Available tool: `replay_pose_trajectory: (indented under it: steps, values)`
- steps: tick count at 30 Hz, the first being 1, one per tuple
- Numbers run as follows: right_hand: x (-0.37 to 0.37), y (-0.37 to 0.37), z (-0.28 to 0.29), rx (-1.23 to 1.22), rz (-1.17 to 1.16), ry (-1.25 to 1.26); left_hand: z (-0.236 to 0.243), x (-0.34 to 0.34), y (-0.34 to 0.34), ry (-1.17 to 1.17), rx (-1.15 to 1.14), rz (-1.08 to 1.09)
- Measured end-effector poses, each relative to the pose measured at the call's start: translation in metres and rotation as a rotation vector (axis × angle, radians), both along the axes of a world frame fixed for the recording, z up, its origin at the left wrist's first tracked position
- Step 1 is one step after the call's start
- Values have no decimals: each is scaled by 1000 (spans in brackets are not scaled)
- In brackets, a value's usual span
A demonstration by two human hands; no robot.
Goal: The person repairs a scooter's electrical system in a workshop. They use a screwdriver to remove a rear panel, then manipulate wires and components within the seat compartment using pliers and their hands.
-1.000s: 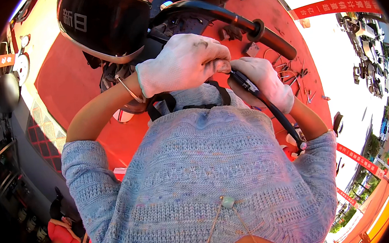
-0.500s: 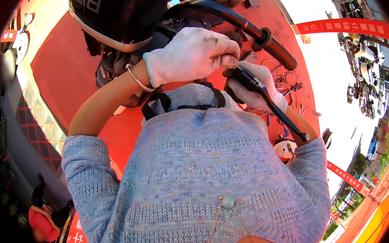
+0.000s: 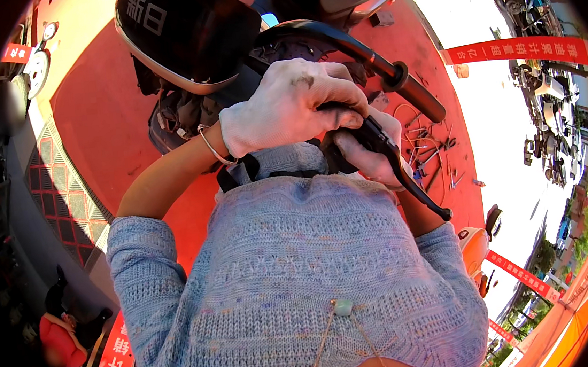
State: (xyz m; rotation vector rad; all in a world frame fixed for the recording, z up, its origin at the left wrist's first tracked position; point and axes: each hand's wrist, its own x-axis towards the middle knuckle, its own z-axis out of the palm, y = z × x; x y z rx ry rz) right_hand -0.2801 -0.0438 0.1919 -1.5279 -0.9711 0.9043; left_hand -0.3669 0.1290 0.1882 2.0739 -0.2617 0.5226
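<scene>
My left hand (image 3: 287, 104) wears a white glove with dark smudges; its bent fingers close on the upper end of a black brake lever assembly (image 3: 413, 187). My right hand (image 3: 369, 159), also gloved and partly hidden by that part, is wrapped round it from behind and below. The long lever points down and right toward my right forearm. Just beyond my hands are a scooter's glossy black front panel (image 3: 190, 32) and a curved handlebar with a black grip (image 3: 421, 99).
Scattered tools (image 3: 428, 161) lie on the red floor (image 3: 102, 144) at the right. A person in red (image 3: 63, 340) is at the lower left, beside dark railings. Rows of parked scooters (image 3: 546, 112) stand beyond red banners at the right. A grated mat (image 3: 61, 197) lies at the left.
My left hand has curled further over the lever's top, covering more of it. The lever and my right hand have shifted slightly left. The surroundings shift slightly with my head.
</scene>
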Motion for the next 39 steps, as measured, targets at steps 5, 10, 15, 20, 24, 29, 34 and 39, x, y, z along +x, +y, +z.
replay_pose_trajectory:
  steps: [5, 10, 15, 20, 24, 29, 34, 39]
  values:
    - [-4, 2, -9, 56, -67, -68, 12, 5, 6, 51, 68, -49]
    - [1, 0, -11, 26, -65, -168, 13, 13, 2, -6, 154, -2]
    - [2, -2, -9, 1, -98, -158, 8, 15, 3, 25, 163, -23]
    - [3, 3, 5, -41, -83, 6, 10, 14, 15, 101, 91, -144]
    - [7, 1, -2, -49, -51, 153, 10, 17, 18, 117, 26, -177]
    - [12, -3, -9, -55, 16, 178, 11, 19, 19, 200, 55, -240]
    - [12, -5, -14, -20, 24, 86, 13, 18, 16, 192, 25, -233]
    - [11, -4, -10, -28, 41, 4, 7, 15, 15, 85, -25, -206]
